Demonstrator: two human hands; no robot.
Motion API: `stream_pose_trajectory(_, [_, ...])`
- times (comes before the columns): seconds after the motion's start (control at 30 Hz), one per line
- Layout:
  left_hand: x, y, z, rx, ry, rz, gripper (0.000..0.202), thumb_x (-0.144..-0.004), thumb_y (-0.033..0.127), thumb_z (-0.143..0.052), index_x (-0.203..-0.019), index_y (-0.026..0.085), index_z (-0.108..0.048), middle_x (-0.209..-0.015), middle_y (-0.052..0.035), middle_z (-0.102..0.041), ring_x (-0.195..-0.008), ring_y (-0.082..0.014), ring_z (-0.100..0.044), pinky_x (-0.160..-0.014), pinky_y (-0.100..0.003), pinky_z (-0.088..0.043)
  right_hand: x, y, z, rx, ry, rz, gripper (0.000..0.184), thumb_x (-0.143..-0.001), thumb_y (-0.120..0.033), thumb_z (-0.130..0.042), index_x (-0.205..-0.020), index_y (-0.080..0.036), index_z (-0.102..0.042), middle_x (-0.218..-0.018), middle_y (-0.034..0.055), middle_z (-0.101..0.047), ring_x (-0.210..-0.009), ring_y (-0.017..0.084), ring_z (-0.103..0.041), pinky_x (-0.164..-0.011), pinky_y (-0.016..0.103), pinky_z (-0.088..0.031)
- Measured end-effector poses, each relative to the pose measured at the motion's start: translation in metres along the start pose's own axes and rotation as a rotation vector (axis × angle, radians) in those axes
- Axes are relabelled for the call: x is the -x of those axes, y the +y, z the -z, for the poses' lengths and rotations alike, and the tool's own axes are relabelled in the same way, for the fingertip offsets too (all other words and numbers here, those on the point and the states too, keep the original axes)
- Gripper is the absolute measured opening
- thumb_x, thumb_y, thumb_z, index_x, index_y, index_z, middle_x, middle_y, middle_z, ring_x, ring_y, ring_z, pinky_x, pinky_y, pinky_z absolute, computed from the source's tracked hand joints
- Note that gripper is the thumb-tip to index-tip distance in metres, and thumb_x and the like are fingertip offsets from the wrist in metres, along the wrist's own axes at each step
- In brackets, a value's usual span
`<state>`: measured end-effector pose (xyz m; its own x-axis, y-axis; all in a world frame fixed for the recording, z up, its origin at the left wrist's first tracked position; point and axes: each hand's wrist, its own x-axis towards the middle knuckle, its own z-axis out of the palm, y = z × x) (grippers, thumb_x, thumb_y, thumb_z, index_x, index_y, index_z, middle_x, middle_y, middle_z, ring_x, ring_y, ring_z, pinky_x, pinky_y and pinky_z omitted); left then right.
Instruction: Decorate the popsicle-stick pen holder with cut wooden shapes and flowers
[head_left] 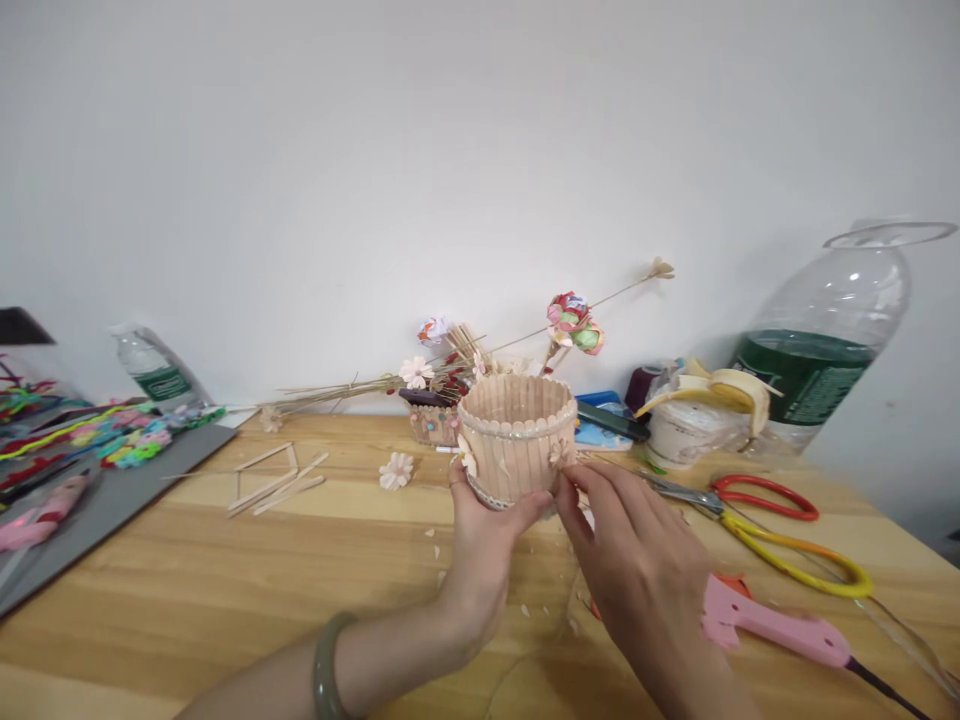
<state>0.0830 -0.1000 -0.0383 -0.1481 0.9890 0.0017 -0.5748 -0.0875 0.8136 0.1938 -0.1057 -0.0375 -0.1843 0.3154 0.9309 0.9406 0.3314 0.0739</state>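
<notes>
White wall at the back, a wooden desk [187, 580] strewn with craft bits. The stick cup [517, 440] stands upright near the middle of the desk, mouth up, long axis vertical, straight ahead of both hands and touching them. The left hand [484, 550] grips its lower left side, thumb across the front. The right hand [637, 570] has fingertips on the right wall by a small flower (pinching or only pressing, I cannot tell). Scissors [780, 530] and a pink glue gun [772, 625] lie to the right.
</notes>
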Motion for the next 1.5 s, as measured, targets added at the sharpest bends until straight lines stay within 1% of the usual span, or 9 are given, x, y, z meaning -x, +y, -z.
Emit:
stream_pose_trajectory(0.23, [0.002,0.004,0.001,0.060,-0.071,0.101,0.078,-0.060,0.014,-0.077,-0.126,0.022,-0.036,-0.108,-0.0065,-0.068,-0.100,-0.0212,-0.063,-0.091,-0.034,-0.045,-0.010,0.005,0.002,-0.485,-0.062,-0.127,0.015,-0.079,-0.009,-0.050,-0.074,-0.023,-0.051,-0.067,-0.0009,-0.063,-0.063,0.013,-0.063,-0.059,0.023,-0.050])
stream_pose_trajectory(0.4, [-0.001,0.006,0.005,0.109,-0.097,0.188,0.069,-0.064,0.016,-0.075,-0.125,0.021,-0.041,-0.114,-0.0072,-0.066,-0.100,-0.0185,-0.063,-0.081,-0.027,-0.049,-0.012,0.026,0.010,-1.187,-0.044,-0.683,0.013,-0.078,-0.023,-0.059,-0.066,-0.023,-0.054,-0.074,0.0019,-0.062,-0.064,0.014,-0.061,-0.056,0.026,-0.051])
stream_pose_trajectory(0.5, [-0.003,0.007,0.006,0.149,-0.104,0.205,0.067,-0.066,0.013,-0.074,-0.124,0.020,-0.043,-0.114,-0.0071,-0.065,-0.097,-0.0160,-0.063,-0.079,-0.024,-0.050,-0.021,0.036,0.015,-1.361,-0.075,-0.763,0.032,-0.075,-0.040,-0.061,-0.055,-0.023,-0.041,-0.049,-0.0055,-0.039,-0.036,0.008,-0.035,-0.035,0.023,-0.036])
stream_pose_trajectory(0.67, [-0.005,0.009,0.006,0.199,-0.105,0.226,0.067,-0.065,0.010,-0.073,-0.125,0.019,-0.043,-0.109,-0.0062,-0.068,-0.092,-0.0137,-0.064,-0.073,-0.020,-0.052,-0.035,0.040,0.028,-1.614,-0.084,-0.937,0.037,-0.073,-0.035,-0.061,-0.055,-0.025,-0.030,-0.050,-0.0104,-0.008,-0.038,0.008,-0.003,-0.029,0.022,-0.015])
stream_pose_trajectory(0.8, [-0.007,0.008,0.006,0.217,-0.118,0.236,0.063,-0.066,0.011,-0.073,-0.122,0.017,-0.046,-0.108,-0.0068,-0.068,-0.092,-0.0141,-0.064,-0.074,-0.020,-0.052,-0.028,0.047,0.029,-1.523,-0.045,-0.927,0.027,-0.069,-0.036,-0.069,-0.059,-0.026,-0.046,-0.048,-0.0082,-0.024,-0.036,0.008,-0.015,-0.027,0.022,-0.014])
stream_pose_trajectory(1.0, [-0.008,0.007,0.006,0.205,-0.142,0.230,0.064,-0.064,0.014,-0.075,-0.122,0.019,-0.048,-0.107,-0.0058,-0.068,-0.097,-0.0170,-0.063,-0.079,-0.024,-0.051,-0.009,0.037,0.018,-0.795,-0.155,-0.525,0.005,-0.080,-0.028,-0.063,-0.084,-0.028,-0.066,-0.073,-0.0006,-0.068,-0.060,0.015,-0.062,-0.052,0.025,-0.050])
stream_pose_trajectory(1.13, [-0.007,0.006,0.006,0.149,-0.157,0.193,0.067,-0.063,0.015,-0.075,-0.123,0.022,-0.047,-0.110,-0.0055,-0.067,-0.100,-0.0196,-0.062,-0.082,-0.028,-0.049,-0.006,0.026,0.013,-0.396,-0.097,-0.157,0.008,-0.085,-0.023,-0.057,-0.089,-0.023,-0.064,-0.081,0.0028,-0.071,-0.068,0.016,-0.066,-0.062,0.028,-0.052])
stream_pose_trajectory(1.3, [-0.006,0.004,0.006,0.055,-0.100,0.078,0.074,-0.058,0.014,-0.078,-0.123,0.023,-0.043,-0.114,-0.0059,-0.065,-0.105,-0.0219,-0.060,-0.089,-0.032,-0.046,-0.002,0.021,0.013,-0.027,-0.169,0.084,0.018,-0.089,-0.016,-0.047,-0.093,-0.011,-0.064,-0.085,0.0107,-0.070,-0.074,0.023,-0.065,-0.062,0.033,-0.048])
stream_pose_trajectory(1.5, [-0.006,0.002,0.006,-0.028,-0.080,0.050,0.074,-0.056,0.014,-0.080,-0.120,0.020,-0.043,-0.114,-0.0077,-0.065,-0.104,-0.0221,-0.061,-0.092,-0.034,-0.044,-0.005,0.019,0.009,-0.113,-0.224,0.022,0.019,-0.084,-0.016,-0.046,-0.070,-0.016,-0.059,-0.064,0.0071,-0.063,-0.055,0.020,-0.059,-0.047,0.030,-0.038])
